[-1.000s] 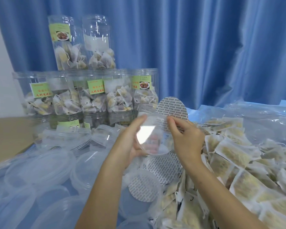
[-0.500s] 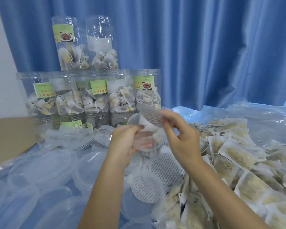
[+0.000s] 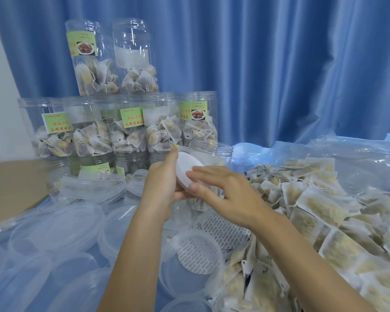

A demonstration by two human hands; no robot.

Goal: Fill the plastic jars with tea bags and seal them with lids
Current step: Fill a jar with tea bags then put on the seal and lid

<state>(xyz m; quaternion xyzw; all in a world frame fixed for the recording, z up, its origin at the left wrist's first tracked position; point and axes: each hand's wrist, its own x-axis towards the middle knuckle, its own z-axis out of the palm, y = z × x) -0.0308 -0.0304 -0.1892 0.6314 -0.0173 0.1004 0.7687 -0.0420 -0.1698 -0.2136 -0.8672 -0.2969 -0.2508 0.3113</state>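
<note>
My left hand (image 3: 161, 183) grips a clear plastic lid (image 3: 186, 167) that is tilted on edge, its white liner disc facing me. My right hand (image 3: 221, 191) lies over the lid with straight fingers, pressing on the white disc. Right behind the lid stands a clear plastic jar (image 3: 216, 154) with an open top. Loose tea bags (image 3: 320, 206) are heaped on plastic sheeting to the right. Filled, labelled jars (image 3: 126, 129) are stacked in two tiers at the back left.
Several loose clear lids (image 3: 59, 224) cover the table's left and front. One lid with a printed liner disc (image 3: 195, 255) lies in front of my arms, with more discs (image 3: 223, 228) beside it. A blue curtain (image 3: 279, 64) hangs behind. A brown board (image 3: 11, 183) lies far left.
My right hand has laid the round liner disc into the lid and flattened onto it. The lid has turned so its white inside faces me.
</note>
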